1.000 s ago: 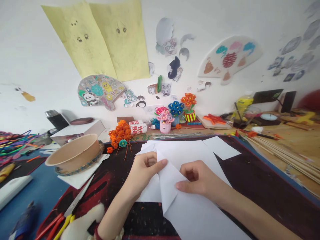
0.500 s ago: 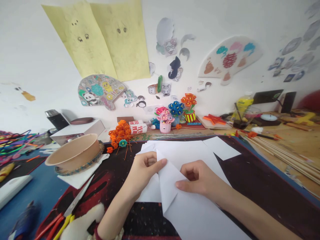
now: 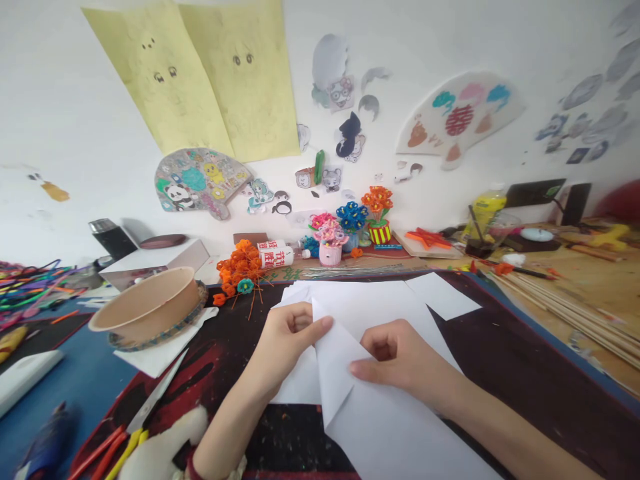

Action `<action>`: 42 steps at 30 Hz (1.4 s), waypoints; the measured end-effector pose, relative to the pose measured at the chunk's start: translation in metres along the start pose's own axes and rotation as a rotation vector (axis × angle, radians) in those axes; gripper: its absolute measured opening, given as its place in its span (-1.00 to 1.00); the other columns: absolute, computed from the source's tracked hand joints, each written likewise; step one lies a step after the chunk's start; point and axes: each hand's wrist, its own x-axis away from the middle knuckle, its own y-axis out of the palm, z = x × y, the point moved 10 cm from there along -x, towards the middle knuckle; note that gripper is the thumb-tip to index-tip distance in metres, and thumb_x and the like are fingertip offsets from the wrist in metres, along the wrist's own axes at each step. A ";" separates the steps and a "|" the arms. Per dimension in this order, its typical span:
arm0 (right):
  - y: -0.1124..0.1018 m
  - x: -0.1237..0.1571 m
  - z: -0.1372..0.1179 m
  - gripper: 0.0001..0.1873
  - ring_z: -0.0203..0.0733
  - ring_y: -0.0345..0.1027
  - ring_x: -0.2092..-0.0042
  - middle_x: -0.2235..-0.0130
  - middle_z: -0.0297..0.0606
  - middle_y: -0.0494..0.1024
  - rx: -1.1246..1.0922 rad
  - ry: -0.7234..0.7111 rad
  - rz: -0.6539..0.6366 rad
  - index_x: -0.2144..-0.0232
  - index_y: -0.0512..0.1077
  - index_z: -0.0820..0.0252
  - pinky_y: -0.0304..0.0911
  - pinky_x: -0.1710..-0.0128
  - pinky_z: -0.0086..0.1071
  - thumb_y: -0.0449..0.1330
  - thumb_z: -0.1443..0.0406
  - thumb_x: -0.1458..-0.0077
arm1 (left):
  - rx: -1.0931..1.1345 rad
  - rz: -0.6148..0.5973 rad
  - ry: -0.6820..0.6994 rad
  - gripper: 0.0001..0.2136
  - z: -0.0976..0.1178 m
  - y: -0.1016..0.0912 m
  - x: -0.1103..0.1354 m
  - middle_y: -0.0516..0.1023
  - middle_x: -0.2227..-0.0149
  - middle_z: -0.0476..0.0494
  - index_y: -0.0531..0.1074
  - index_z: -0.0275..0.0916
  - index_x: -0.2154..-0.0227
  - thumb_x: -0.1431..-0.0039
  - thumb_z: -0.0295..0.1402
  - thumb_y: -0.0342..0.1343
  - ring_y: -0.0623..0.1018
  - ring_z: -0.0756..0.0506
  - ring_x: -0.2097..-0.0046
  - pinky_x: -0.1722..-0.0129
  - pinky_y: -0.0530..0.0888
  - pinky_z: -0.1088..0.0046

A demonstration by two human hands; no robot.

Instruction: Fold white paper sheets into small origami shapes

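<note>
Both hands hold a sheet of white paper whose left part is folded over into a pointed flap. My left hand pinches the flap's upper corner between thumb and fingers. On the right side of the fold, my right hand grips the sheet, its thumb on top and its fingertips partly hidden behind the paper. Under the held sheet lie more white sheets on a dark mat. A smaller white piece rests at their upper right.
On the left are scissors with red and yellow handles and a tan bowl. Orange pipe-cleaner flowers lie at the back, near small flower pots. Wooden sticks run along the right. A wall closes the back.
</note>
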 end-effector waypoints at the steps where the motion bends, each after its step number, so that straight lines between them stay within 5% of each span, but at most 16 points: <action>1: 0.000 0.000 0.000 -0.56 -0.39 -0.01 0.54 0.62 -0.47 0.15 0.002 -0.003 0.002 0.66 0.29 0.24 -0.12 0.58 -0.48 0.43 0.09 0.25 | -0.004 -0.002 0.002 -0.75 0.000 0.000 0.000 0.50 0.52 -0.05 0.48 -0.29 0.56 0.04 -0.19 0.30 0.42 0.02 0.49 0.49 0.34 0.56; 20: 0.000 0.000 -0.003 -0.55 -0.40 -0.05 0.54 0.62 -0.48 0.11 0.007 -0.011 0.005 0.68 0.24 0.23 -0.16 0.58 -0.47 0.41 0.12 0.21 | -0.009 -0.008 -0.001 -0.75 -0.001 0.000 0.000 0.53 0.50 -0.07 0.48 -0.30 0.52 0.02 -0.20 0.29 0.43 0.03 0.47 0.46 0.35 0.55; 25: -0.002 0.000 -0.003 -0.55 -0.40 -0.07 0.54 0.62 -0.50 0.07 0.042 -0.005 0.030 0.69 0.18 0.21 -0.18 0.57 -0.46 0.37 0.15 0.18 | -0.168 0.011 0.063 -0.75 0.003 -0.001 -0.004 0.50 0.52 -0.04 0.44 -0.29 0.52 -0.08 -0.19 0.19 0.45 0.01 0.49 0.50 0.35 0.55; 27: -0.007 -0.002 0.000 -0.55 -0.41 -0.11 0.54 0.62 -0.51 0.02 0.082 0.008 0.070 0.71 0.13 0.20 -0.21 0.57 -0.45 0.33 0.17 0.16 | -0.378 0.116 0.163 -0.81 0.010 -0.007 -0.004 0.55 0.44 -0.08 0.46 -0.27 0.41 -0.13 -0.24 0.13 0.51 -0.05 0.42 0.44 0.41 0.48; 30: -0.017 -0.008 0.011 -0.54 -0.42 -0.16 0.55 0.64 -0.53 -0.03 0.119 0.040 0.144 0.73 0.06 0.17 -0.24 0.57 -0.44 0.29 0.19 0.17 | -0.880 0.319 0.491 -0.77 0.031 0.001 0.015 0.58 0.14 -0.23 0.45 -0.26 0.12 -0.20 -0.40 0.01 0.54 -0.19 0.13 0.18 0.46 0.25; 33: -0.028 -0.016 0.031 -0.56 -0.43 -0.17 0.57 0.67 -0.55 -0.04 0.101 0.107 0.193 0.76 0.06 0.16 -0.23 0.58 -0.44 0.29 0.22 0.24 | -1.261 0.120 0.892 -0.65 0.022 0.056 0.044 0.56 0.03 -0.21 0.43 -0.27 0.05 -0.19 -0.59 -0.14 0.50 -0.21 0.02 0.06 0.40 0.17; 37: -0.033 -0.020 0.056 -0.70 -0.40 -0.03 0.60 0.71 -0.52 0.09 0.058 0.274 0.160 0.77 0.21 0.21 -0.10 0.60 -0.46 0.29 0.25 0.33 | -1.371 0.099 1.014 -0.67 0.004 0.078 0.068 0.62 0.20 -0.19 0.47 -0.37 0.15 -0.17 -0.61 -0.16 0.53 -0.18 0.13 0.02 0.33 0.21; 42: -0.035 -0.020 0.057 -0.78 -0.39 -0.03 0.60 0.70 -0.51 0.12 0.132 0.303 0.151 0.74 0.29 0.23 -0.10 0.60 -0.46 0.26 0.27 0.32 | -1.408 0.131 1.148 -0.67 -0.004 0.087 0.087 0.62 0.24 -0.23 0.50 -0.39 0.25 -0.21 -0.59 -0.21 0.51 -0.16 0.12 0.04 0.29 0.29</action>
